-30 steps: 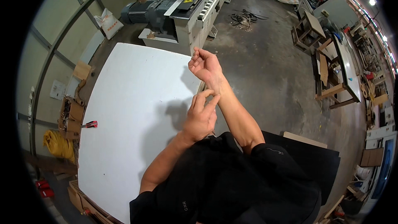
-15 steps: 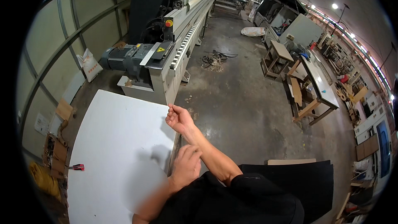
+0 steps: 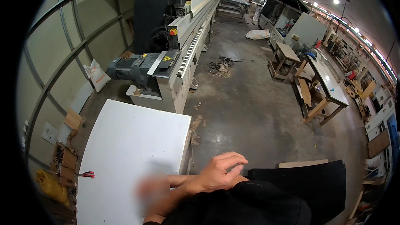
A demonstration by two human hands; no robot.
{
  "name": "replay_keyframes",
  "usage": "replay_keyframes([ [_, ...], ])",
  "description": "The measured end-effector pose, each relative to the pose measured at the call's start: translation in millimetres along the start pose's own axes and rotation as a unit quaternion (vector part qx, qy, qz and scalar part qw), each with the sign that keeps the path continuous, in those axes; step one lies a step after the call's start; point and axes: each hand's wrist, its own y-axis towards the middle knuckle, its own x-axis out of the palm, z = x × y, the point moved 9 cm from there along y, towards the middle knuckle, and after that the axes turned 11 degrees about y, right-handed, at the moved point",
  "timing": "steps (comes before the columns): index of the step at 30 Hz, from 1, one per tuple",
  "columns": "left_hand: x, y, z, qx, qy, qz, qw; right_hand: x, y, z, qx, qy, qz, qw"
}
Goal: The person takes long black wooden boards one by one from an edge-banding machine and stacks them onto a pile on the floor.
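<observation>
My forearms cross low in the picture, over the near right part of a white-topped table (image 3: 129,141). Reaching to the right, my left hand (image 3: 221,170) lies at my right arm near the elbow. Its fingers are bent, with a gap between thumb and forefinger, and nothing shows in them. My right hand (image 3: 154,189) is off to the left above the white top, smeared by motion, so its fingers cannot be made out. A red-and-black handled tool (image 3: 87,174), perhaps a utility knife, lies at the table's left edge, apart from both hands.
A long machine (image 3: 166,75) with a grey motor stands beyond the table. Tangled cables (image 3: 225,64) lie on the floor. Black sheets (image 3: 304,187) are at my right. A workbench (image 3: 327,81) stands further right; a cardboard box (image 3: 66,162) and yellow bag (image 3: 52,186) sit left.
My right hand has drawn back from the table's far right corner to the left. My left hand has moved right, along my right arm toward the elbow. The view has shifted slightly.
</observation>
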Motion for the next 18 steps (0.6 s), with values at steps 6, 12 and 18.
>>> replay_keyframes([
  [6, 12.1, 0.8, -0.9, -0.014, -0.020, -0.006, 1.000, 35.6, -6.0, -4.4, 0.015, -0.096, -0.098, 0.990],
  [12, 10.2, -9.5, -15.2, -0.054, -0.013, -0.012, 0.998, 42.7, -8.7, -8.6, 0.021, -0.123, -0.123, 0.985],
  [18, 13.7, -6.9, -13.2, -0.050, -0.019, -0.012, 0.999, 41.8, -18.4, -17.2, 0.020, -0.141, -0.126, 0.982],
])
